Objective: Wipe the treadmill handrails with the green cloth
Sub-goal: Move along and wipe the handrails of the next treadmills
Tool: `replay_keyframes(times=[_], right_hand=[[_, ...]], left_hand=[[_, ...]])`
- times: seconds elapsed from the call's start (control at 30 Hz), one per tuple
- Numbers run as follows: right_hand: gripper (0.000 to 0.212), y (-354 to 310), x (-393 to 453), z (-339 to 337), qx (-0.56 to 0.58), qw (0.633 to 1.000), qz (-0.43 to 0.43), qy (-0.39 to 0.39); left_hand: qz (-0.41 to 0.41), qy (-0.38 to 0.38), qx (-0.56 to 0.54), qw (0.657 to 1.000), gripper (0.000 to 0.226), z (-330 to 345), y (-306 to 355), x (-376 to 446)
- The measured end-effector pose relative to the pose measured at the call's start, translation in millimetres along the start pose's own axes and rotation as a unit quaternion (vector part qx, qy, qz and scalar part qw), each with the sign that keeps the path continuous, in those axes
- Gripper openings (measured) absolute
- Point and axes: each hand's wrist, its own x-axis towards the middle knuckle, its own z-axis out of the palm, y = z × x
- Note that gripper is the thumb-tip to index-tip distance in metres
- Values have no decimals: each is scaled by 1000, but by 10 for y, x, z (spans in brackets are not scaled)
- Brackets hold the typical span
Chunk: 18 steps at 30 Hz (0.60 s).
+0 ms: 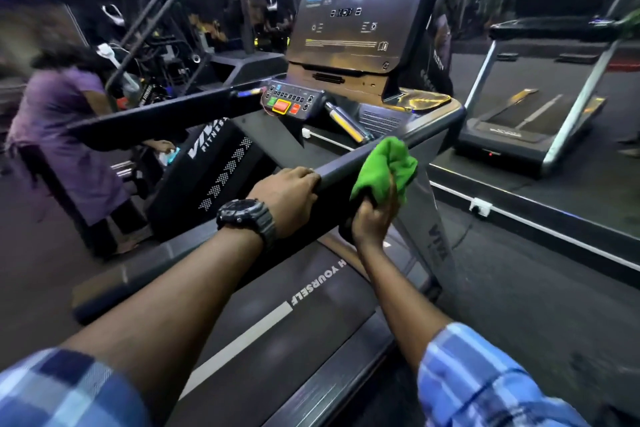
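Observation:
The treadmill's right handrail (341, 168) is a dark bar running from the console corner down toward me. My left hand (287, 196), with a black watch on the wrist, grips over the top of this rail. Just to its right, my right hand (372, 218) holds the bunched green cloth (384, 168), which is pressed against the outer side of the same rail. The left handrail (166, 116) stretches out from the console (360, 10) on the far side, untouched. The rail's lower end is hidden behind my hands.
The treadmill belt (277, 319) lies below my arms. A person in a purple top (65, 146) bends at the left beside another machine. A mirror wall with a raised ledge (540, 218) runs along the right, reflecting a second treadmill (540, 104).

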Motion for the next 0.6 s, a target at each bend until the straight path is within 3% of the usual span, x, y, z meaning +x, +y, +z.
replay_keyframes(times=[0.1, 0.2, 0.27, 0.33, 0.4, 0.47, 0.53, 0.6], right_hand=[[72, -396, -98, 289, -1, 1000, -16, 22], [65, -276, -797, 254, -8, 992, -109, -62], [65, -7, -1222, 95, -17, 991, -79, -109], [68, 14, -1326, 67, 11, 996, -17, -92], [74, -221, -1170, 265, 37, 998, 45, -8], [74, -585, -1120, 487, 19, 998, 37, 54], [71, -704, -1408, 592, -22, 999, -35, 18], [66, -559, -2032, 578, -66, 996, -45, -32]], left_hand=[[28, 1, 17, 999, 29, -97, -91, -89], [62, -6, 10, 998, 26, -215, -228, -204], [82, -37, 4, 996, 25, -329, -337, -277], [101, -55, -3, 993, 25, -430, -453, -364], [118, -63, -4, 991, 25, -501, -549, -469], [137, -65, -4, 988, 26, -543, -624, -585], [164, -60, -1, 985, 27, -582, -701, -706], [188, -48, -13, 981, 26, -605, -851, -848]])
